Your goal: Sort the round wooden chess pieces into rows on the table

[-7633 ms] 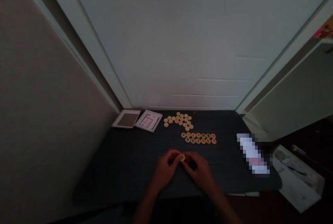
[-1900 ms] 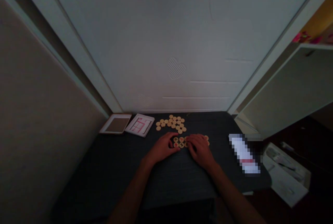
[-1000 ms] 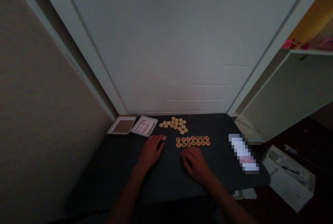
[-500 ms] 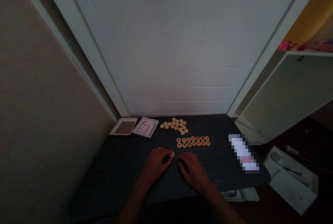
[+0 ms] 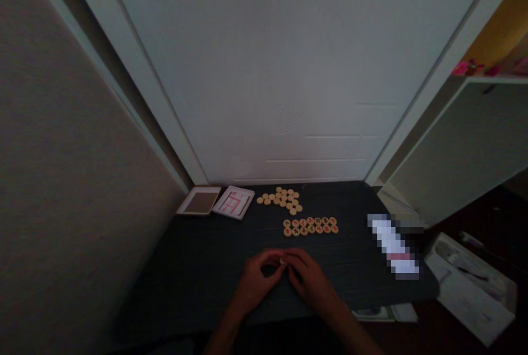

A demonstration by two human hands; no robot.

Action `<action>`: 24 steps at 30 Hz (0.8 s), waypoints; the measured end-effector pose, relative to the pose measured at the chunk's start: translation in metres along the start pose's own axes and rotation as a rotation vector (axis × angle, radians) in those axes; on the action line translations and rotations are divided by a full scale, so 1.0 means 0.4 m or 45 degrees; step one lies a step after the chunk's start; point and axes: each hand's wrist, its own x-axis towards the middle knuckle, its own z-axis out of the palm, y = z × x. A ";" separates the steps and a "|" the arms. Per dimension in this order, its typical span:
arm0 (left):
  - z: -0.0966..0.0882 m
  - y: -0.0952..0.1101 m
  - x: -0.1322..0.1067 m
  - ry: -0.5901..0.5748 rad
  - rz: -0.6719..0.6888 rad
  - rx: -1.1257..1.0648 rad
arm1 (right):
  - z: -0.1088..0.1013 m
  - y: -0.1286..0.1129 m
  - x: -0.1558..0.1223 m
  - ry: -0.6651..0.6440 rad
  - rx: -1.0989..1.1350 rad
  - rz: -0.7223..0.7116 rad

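Near the front of the dark table, my left hand (image 5: pixel 256 281) pinches a small round xiangqi piece (image 5: pixel 282 261) between thumb and fingertips. My right hand (image 5: pixel 309 279) meets it there, its fingertips closed on the same piece from the right. The fingers partly cover the piece, so its face cannot be read. Beyond the hands, two neat rows of xiangqi pieces (image 5: pixel 311 227) lie with red and dark characters up. Farther back is a loose cluster of xiangqi pieces (image 5: pixel 284 197) with plain faces showing.
At the table's (image 5: pixel 198 267) back left lie an open box part (image 5: pixel 199 201) and a white box with red lines (image 5: pixel 234 203). A pixelated bright object (image 5: pixel 394 246) lies at the right. A white door panel (image 5: pixel 264 69) rises behind; a white box (image 5: pixel 474 289) stands lower right.
My hands have come together, drawn slightly toward me. The piece in my left hand now touches my right fingertips. The view has shifted a little, and the rows stay as they were.
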 end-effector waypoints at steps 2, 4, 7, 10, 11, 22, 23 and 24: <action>-0.002 0.001 -0.002 -0.014 -0.023 -0.016 | 0.003 0.004 -0.003 0.012 -0.020 -0.013; -0.003 0.000 -0.003 -0.015 -0.031 -0.013 | 0.005 0.005 -0.005 0.022 -0.038 -0.019; -0.003 -0.006 -0.004 -0.011 -0.033 0.006 | 0.003 0.003 -0.005 0.033 -0.036 -0.033; -0.003 -0.013 -0.003 -0.003 -0.031 -0.001 | -0.004 -0.001 -0.002 0.010 -0.026 -0.056; -0.003 -0.014 -0.003 -0.001 -0.031 -0.009 | -0.006 -0.001 -0.001 0.005 -0.023 -0.061; -0.001 -0.009 -0.003 0.010 -0.047 0.098 | -0.002 0.001 0.005 0.071 0.036 0.041; -0.001 -0.008 -0.003 0.012 -0.046 0.106 | -0.003 0.000 0.007 0.078 0.047 0.051; -0.001 -0.008 -0.004 0.012 -0.045 0.113 | -0.004 -0.001 0.009 0.084 0.060 0.059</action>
